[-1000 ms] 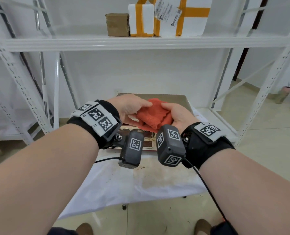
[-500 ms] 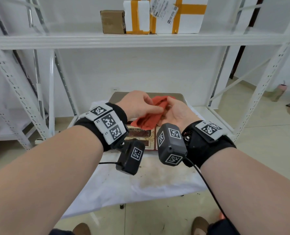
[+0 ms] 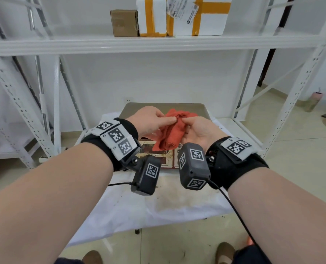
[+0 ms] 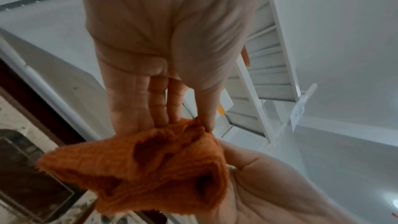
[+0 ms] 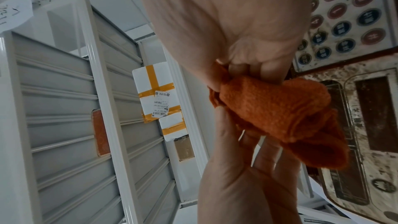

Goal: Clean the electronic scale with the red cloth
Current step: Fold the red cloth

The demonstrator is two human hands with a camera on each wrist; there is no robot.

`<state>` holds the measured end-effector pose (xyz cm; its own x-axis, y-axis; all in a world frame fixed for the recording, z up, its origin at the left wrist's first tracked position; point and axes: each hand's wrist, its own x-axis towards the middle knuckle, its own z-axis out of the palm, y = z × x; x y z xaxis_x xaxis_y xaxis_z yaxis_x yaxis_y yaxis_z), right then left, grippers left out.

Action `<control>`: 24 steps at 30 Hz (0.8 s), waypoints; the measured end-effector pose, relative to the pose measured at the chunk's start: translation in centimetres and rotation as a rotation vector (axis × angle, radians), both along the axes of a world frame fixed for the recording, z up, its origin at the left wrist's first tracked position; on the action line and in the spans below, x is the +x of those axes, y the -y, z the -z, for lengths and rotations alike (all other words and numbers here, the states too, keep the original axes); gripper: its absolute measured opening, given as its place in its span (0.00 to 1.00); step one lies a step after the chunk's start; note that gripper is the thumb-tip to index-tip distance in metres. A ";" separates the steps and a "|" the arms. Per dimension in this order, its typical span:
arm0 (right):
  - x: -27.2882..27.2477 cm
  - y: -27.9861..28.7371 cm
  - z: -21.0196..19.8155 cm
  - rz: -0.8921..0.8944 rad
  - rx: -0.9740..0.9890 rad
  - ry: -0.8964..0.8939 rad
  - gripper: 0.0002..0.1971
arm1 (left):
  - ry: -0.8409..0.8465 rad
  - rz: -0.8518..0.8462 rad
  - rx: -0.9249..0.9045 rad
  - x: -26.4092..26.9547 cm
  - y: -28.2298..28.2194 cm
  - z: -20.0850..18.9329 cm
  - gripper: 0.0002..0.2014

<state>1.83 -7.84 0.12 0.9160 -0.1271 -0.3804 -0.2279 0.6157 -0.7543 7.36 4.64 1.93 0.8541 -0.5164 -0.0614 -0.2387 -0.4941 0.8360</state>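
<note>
Left hand [image 3: 151,121] and right hand [image 3: 198,130]: together above the scale, each pinching the top edge of the red cloth [image 3: 172,130], which hangs bunched and folded between them, clear of the electronic scale [image 3: 164,108] on the white-covered low table [image 3: 139,206]. Step judged: cloth being folded for wiping, no wiping begun; next move calls for lowering the pad onto the stained platter and keypad. Legible writing: keypad [image 5: 349,14] digits 0, 1, 2, 4; parcel [image 3: 198,14] label unreadable.

Both forearms extended forward, left hand [image 3: 150,121] and right hand [image 3: 200,130] side by side, fingertips meeting, each pinching the red cloth [image 3: 169,134]
</note>
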 end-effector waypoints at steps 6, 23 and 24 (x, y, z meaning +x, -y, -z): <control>0.1 0.2 0.0 -0.006 -0.075 0.017 0.13 | 0.012 -0.026 0.039 0.4 0.3 0.1 0.12; 1.4 0.8 0.5 -0.099 -0.045 0.031 0.26 | -0.348 0.146 -0.146 -0.3 0.2 -1.9 0.10; 1.6 1.1 0.7 -0.106 -0.008 0.045 0.31 | -0.331 0.146 -0.127 -0.2 0.1 -1.9 0.10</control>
